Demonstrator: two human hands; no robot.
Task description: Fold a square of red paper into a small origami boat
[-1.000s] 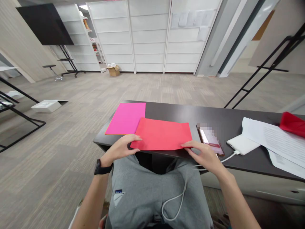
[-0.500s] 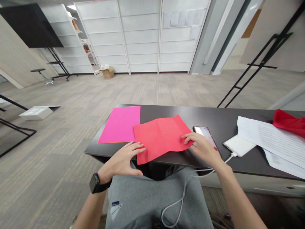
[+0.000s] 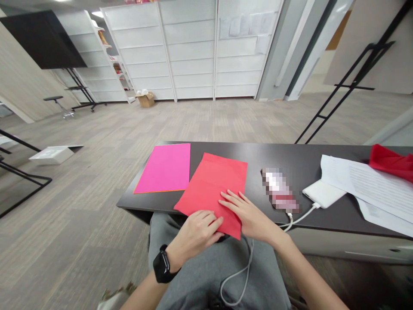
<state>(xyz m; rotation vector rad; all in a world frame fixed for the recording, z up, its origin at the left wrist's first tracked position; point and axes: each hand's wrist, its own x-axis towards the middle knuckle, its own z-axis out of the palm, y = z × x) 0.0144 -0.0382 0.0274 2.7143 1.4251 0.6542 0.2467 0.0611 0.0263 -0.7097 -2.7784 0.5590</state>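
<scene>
A sheet of red paper [image 3: 216, 176] lies turned at an angle on the dark table, its near edge hanging past the table's front edge over my lap. My left hand [image 3: 201, 228], with a black watch on the wrist, is curled at that near edge and grips the paper. On the right part of the sheet rests my right hand [image 3: 247, 215], its fingers stretched out flat over the surface. Left of the red sheet are magenta sheets [image 3: 167, 165] with an orange edge showing underneath.
To the right on the dark table [image 3: 251, 150] lie a blurred-out phone [image 3: 279, 189] and a white power bank [image 3: 324, 193], joined by a white cable [image 3: 237, 275] that loops over my lap. Printed papers [image 3: 364, 181] and a red cloth-like item [image 3: 390, 161] are farther right.
The red paper has been turned and shifted left, away from the phone. My left hand has moved right onto its near edge, and my right hand has moved left and flattened on it.
</scene>
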